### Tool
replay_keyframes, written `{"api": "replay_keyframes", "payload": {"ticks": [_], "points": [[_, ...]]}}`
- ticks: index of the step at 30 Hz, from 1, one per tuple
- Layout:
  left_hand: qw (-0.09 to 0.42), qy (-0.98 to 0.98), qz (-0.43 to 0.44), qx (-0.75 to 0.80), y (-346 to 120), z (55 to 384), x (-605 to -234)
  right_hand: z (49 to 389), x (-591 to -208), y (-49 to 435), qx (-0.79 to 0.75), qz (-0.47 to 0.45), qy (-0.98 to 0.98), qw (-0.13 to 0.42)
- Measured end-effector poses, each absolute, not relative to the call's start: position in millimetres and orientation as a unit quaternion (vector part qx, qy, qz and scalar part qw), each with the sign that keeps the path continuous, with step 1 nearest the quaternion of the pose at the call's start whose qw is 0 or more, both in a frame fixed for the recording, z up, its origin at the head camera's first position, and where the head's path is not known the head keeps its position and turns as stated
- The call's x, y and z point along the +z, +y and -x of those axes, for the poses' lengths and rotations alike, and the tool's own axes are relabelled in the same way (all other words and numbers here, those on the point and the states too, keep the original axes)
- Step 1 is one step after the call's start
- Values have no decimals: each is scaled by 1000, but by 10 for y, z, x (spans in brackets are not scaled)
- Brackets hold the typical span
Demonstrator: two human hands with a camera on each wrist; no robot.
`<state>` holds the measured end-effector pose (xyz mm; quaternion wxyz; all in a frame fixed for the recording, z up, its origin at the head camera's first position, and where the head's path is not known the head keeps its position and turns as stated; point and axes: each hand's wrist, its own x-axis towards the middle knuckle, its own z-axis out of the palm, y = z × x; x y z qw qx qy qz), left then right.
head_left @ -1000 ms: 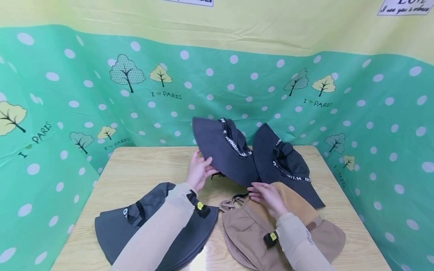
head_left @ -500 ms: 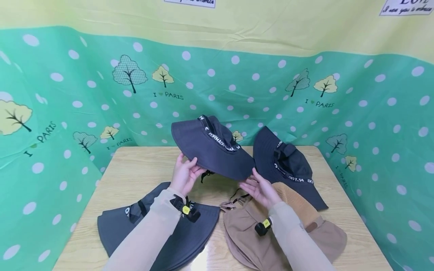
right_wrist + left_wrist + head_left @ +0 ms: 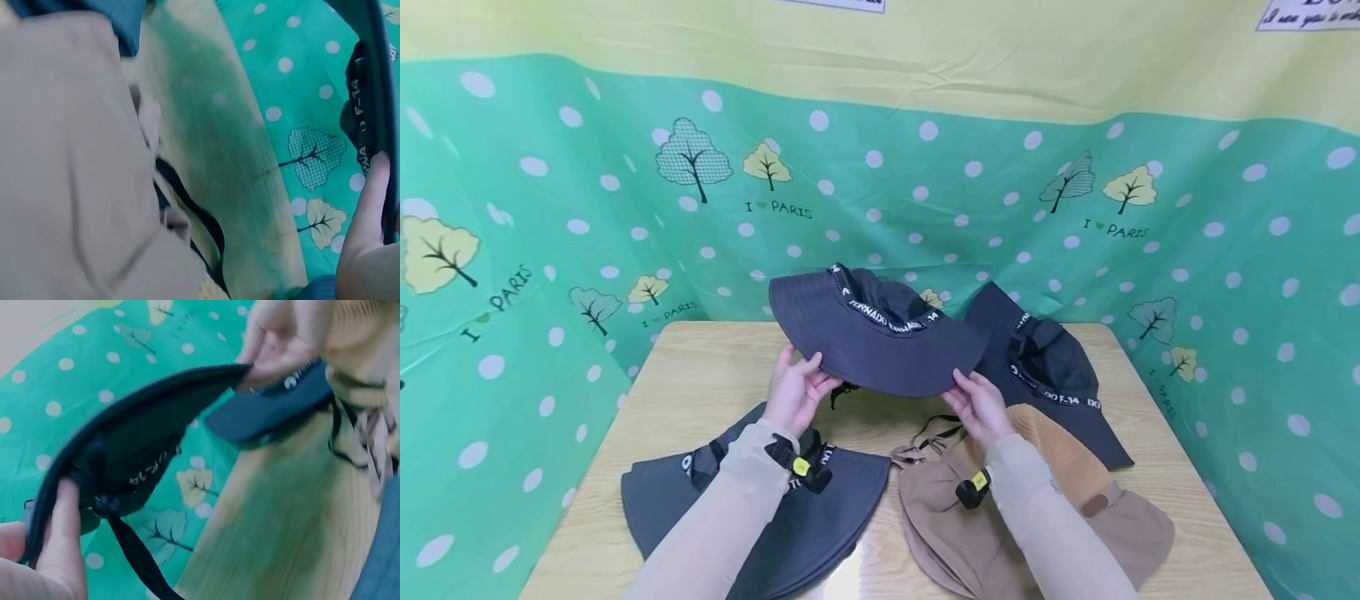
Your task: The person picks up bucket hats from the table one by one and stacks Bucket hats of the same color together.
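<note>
A dark navy bucket hat (image 3: 880, 354) with a white-lettered black band is held up above the table by both hands. My left hand (image 3: 797, 387) pinches the left side of its brim, thumb on one face and fingers on the other. At the brim's right side my right hand (image 3: 977, 404) grips the edge the same way. In the left wrist view the hat's brim (image 3: 156, 394) spans between the two hands, and a black cord (image 3: 140, 556) hangs from its underside. The right wrist view shows my right hand (image 3: 369, 250) along the brim edge.
Stacked dark hats (image 3: 820, 508) lie at the front left of the wooden table (image 3: 700, 367). Brown and tan hats (image 3: 955, 500) with a cord lie at the front right. Another navy hat (image 3: 1045, 375) rests behind them, near the green curtain (image 3: 880, 217).
The navy hat has moved left, away from the other navy hat, and its brim has turned more level. My right hand has come up from near the tan hat to grip the brim.
</note>
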<state>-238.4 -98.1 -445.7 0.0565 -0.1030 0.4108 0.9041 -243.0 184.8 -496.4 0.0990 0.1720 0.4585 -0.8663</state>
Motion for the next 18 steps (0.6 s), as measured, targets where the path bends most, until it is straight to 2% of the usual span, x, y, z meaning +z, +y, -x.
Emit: {"api": "replay_keyframes", "payload": {"ticks": [7,18], "points": [[60,500,173,847,-996,2439,-4645,2554,-5025,1841,-793,-186,577,59],[83,491,234,835,-898,2409,-4897,2613,-5321,1816,-734,-216,642,49]]}}
